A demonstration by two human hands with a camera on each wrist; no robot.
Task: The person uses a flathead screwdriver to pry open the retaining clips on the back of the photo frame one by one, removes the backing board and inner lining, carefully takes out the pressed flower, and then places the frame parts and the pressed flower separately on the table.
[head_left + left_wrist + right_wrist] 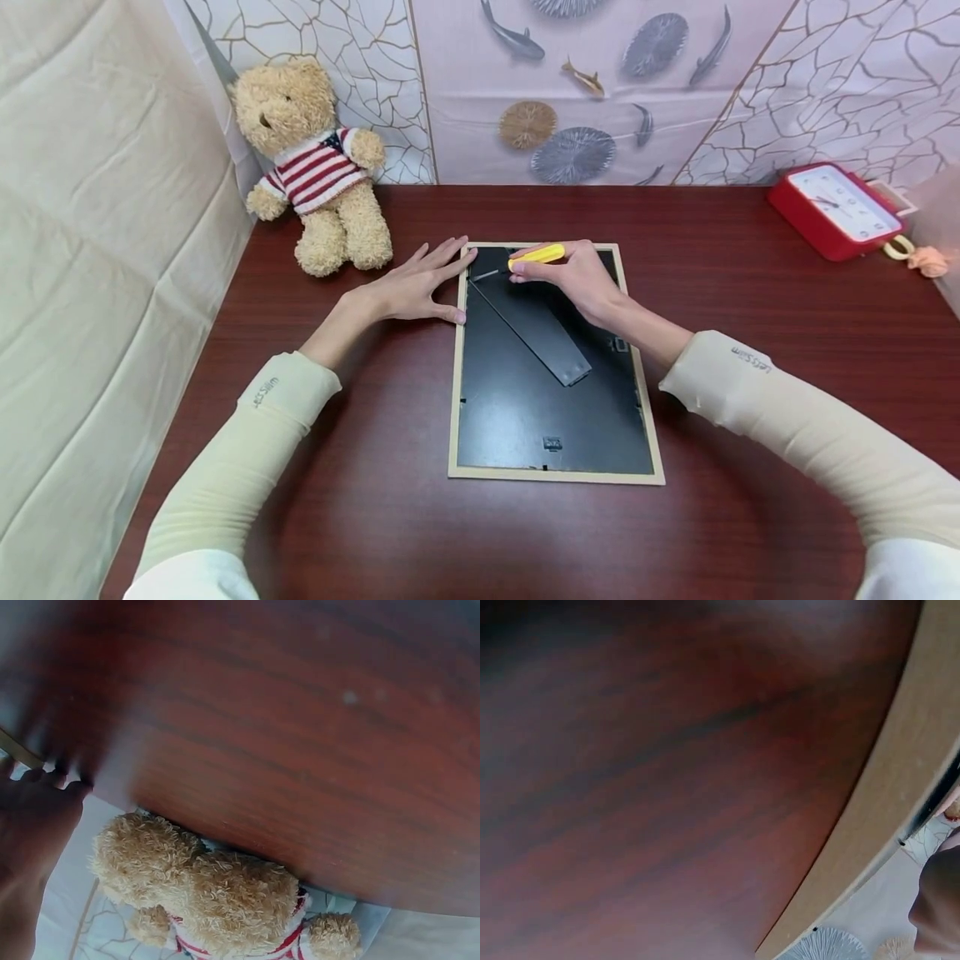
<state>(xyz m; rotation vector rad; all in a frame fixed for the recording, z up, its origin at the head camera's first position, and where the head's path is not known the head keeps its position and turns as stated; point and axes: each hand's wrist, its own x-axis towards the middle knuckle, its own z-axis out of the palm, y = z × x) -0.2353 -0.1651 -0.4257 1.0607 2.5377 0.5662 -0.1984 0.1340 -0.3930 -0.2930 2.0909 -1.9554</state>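
A picture frame with a pale wooden rim lies face down on the table, its black backing and slanted stand leg facing up. My right hand grips a screwdriver by its yellow handle over the frame's upper part. The metal shaft points left, its tip near the upper left rim. My left hand rests at the frame's upper left edge, fingers spread, fingertips and thumb touching the rim. In the left wrist view the left hand shows at the left edge. Only part of the right hand appears in the right wrist view.
A teddy bear in a striped sweater sits at the back left against the wall covering. At the back right stands a red alarm clock, with a yellow ring and an orange-pink trinket beside it. The dark red wooden table surrounds the frame.
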